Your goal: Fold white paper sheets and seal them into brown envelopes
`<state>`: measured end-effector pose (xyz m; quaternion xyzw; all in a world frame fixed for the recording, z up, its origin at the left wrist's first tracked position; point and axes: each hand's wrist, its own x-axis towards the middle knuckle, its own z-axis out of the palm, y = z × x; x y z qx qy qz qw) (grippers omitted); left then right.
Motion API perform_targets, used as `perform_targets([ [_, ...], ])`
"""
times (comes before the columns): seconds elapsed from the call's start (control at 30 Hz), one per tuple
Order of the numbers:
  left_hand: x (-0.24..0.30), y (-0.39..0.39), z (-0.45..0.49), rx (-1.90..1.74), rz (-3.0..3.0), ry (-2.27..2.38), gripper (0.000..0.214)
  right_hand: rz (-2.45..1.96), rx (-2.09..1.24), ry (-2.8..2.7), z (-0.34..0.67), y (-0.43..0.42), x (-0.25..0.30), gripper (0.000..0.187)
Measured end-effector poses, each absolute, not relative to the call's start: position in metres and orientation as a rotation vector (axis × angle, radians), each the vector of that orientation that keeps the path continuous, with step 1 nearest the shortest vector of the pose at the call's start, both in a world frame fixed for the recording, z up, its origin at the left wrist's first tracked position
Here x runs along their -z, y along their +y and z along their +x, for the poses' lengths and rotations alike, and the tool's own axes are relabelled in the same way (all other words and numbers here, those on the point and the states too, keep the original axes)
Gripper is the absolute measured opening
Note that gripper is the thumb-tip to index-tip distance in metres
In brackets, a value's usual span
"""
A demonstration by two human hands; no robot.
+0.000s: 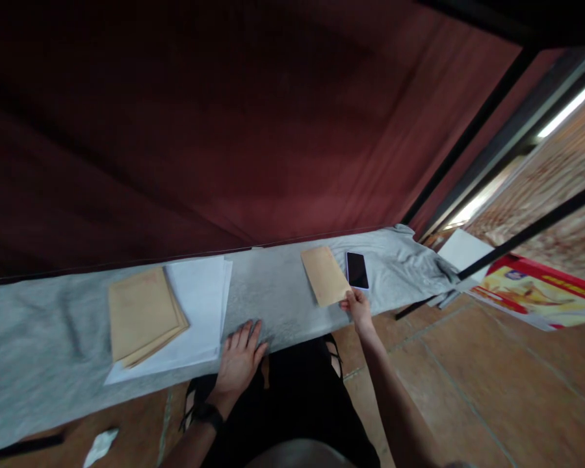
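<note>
My right hand (358, 305) pinches the near right corner of a brown paper envelope (325, 276), which is at the right part of the cloth-covered bench. Just beyond that hand lies a phone (357, 270) with a dark screen. My left hand (241, 354) rests flat on the grey cloth near the front edge, fingers spread, holding nothing. To its left is a stack of white paper sheets (202, 299). Several more brown envelopes (143, 312) lie fanned on the left side of those sheets.
Grey cloth (268, 279) covers the long, narrow bench. A dark red curtain (253, 143) hangs behind it. Black metal bars (468, 136) and a red and yellow printed box (541, 292) stand at the right. A crumpled white scrap (101, 446) lies on the tiled floor.
</note>
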<state>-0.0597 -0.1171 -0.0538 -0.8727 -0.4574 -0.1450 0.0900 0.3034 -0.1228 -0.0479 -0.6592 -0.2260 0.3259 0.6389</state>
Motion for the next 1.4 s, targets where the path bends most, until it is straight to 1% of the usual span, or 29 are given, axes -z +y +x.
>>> perform_targets([
  [0.3,0.051,-0.12,-0.059,0.423,-2.593,-1.338,0.05,-1.486,-0.728,-0.341,0.315,-0.118,0.063,0.032],
  [0.5,0.054,-0.119,-0.059,0.424,-2.576,-1.347,0.049,-1.484,-0.75,-0.308,0.319,-0.116,0.064,0.031],
  [0.77,0.059,-0.118,-0.06,0.54,-2.604,-1.354,0.047,-1.475,-0.757,-0.279,0.312,-0.114,0.062,0.03],
  [0.9,0.06,-0.109,-0.054,0.643,-2.599,-1.463,0.043,-1.461,-0.753,-0.248,0.311,-0.113,0.061,0.032],
  [1.0,0.06,-0.097,-0.03,0.789,-2.655,-1.489,0.042,-1.448,-0.756,-0.225,0.31,-0.112,0.059,0.032],
  [1.1,0.057,-0.088,0.012,0.868,-2.836,-1.359,0.044,-1.435,-0.774,-0.211,0.309,-0.112,0.057,0.033],
  [1.27,0.049,-0.086,0.081,0.662,-2.948,-1.362,0.051,-1.415,-0.842,-0.194,0.31,-0.117,0.054,0.034],
  [1.4,0.039,-0.082,0.113,0.545,-2.95,-1.361,0.056,-1.415,-0.887,-0.185,0.312,-0.119,0.052,0.037],
])
